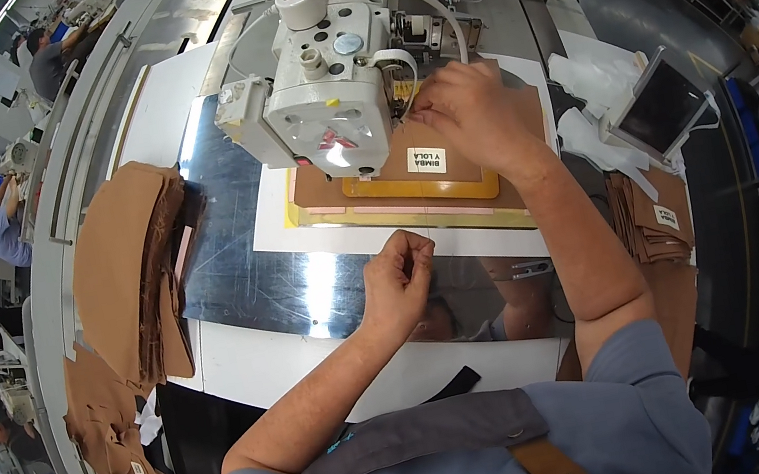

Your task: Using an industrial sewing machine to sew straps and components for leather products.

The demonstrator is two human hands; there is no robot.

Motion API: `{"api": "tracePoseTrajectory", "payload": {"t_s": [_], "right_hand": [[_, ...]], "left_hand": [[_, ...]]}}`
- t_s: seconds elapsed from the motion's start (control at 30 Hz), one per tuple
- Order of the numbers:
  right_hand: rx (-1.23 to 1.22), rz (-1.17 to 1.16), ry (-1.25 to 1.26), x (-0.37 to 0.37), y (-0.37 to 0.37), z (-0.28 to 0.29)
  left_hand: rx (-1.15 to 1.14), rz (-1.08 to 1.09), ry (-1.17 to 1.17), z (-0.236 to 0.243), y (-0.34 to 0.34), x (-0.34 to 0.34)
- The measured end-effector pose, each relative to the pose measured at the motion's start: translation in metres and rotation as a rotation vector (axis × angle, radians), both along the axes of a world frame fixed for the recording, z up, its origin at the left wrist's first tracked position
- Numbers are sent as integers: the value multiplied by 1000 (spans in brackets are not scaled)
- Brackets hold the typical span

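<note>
My right hand (pixel 466 120) is at the needle area (pixel 402 91) of a white industrial sewing machine (pixel 328 119), fingertips pinched there; what they hold is too small to make out. Beneath lies a brown fabric panel (pixel 507 123) with a white label (pixel 427 160), along with a yellow template (pixel 422 191) on a white sheet (pixel 288 235). My left hand (pixel 400 269) is closed, thumb to fingers, in front of the template above a shiny metal plate (pixel 260 278); what it holds, if anything, is unclear.
Brown piece stacks stand left (pixel 117 273) and right (pixel 641 221). Crumpled brown pieces (pixel 104 428) lie lower left. A tilted screen (pixel 660 101) and white scraps (pixel 592 149) are on the right. Co-workers (pixel 1 222) sit at machines beyond the rails on the left.
</note>
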State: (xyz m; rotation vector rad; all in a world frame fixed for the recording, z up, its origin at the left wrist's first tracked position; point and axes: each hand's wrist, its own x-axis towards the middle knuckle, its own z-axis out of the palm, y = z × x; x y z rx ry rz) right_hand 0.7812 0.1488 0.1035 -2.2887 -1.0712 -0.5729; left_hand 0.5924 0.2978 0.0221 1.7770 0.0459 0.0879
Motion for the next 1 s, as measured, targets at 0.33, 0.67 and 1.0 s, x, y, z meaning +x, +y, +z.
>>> {"api": "tracePoseTrajectory", "payload": {"t_s": [0.33, 0.67, 1.0], "right_hand": [[-37, 143, -151, 17, 3, 5], [254, 101, -232, 21, 9, -16], [207, 130, -260, 19, 14, -9]], "left_hand": [[31, 25, 35, -3, 8, 1], [10, 16, 35, -5, 2, -1], [33, 40, 31, -2, 2, 4]]}}
